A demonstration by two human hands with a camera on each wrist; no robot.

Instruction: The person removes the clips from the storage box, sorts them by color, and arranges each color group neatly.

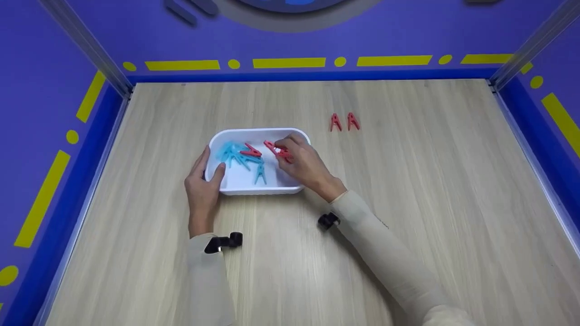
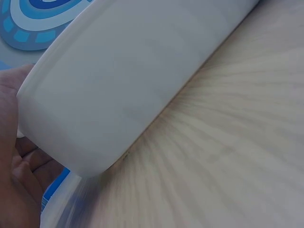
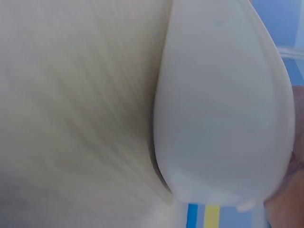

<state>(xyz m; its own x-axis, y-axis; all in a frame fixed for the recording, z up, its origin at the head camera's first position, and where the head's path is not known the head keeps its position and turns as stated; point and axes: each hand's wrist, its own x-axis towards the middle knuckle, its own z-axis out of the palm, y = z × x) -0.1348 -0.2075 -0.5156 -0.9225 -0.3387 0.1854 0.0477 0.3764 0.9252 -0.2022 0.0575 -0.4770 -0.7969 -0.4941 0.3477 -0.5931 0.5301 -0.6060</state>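
Note:
A white plastic basin [image 1: 260,191] stands on the table with several light blue clothespins [image 1: 260,174] and a few red ones inside. My left hand [image 1: 201,190] grips the basin's left end, its thumb over the rim and its fingers along the outside, as the left wrist view also shows on the basin wall [image 2: 114,85]. Over the basin's right part, my right hand [image 1: 308,166] pinches a red clothespin [image 1: 270,146]. More red shows under those fingers, partly hidden. Another red clothespin [image 1: 252,151] lies against the blue ones. In the right wrist view, the basin [image 3: 218,104] hides most of that hand.
Two red clothespins [image 1: 335,122] [image 1: 353,121] lie side by side on the wooden table [image 1: 430,181], behind and right of the basin. Blue-purple panels [image 1: 290,45] with yellow marks wall the table at the back and both sides.

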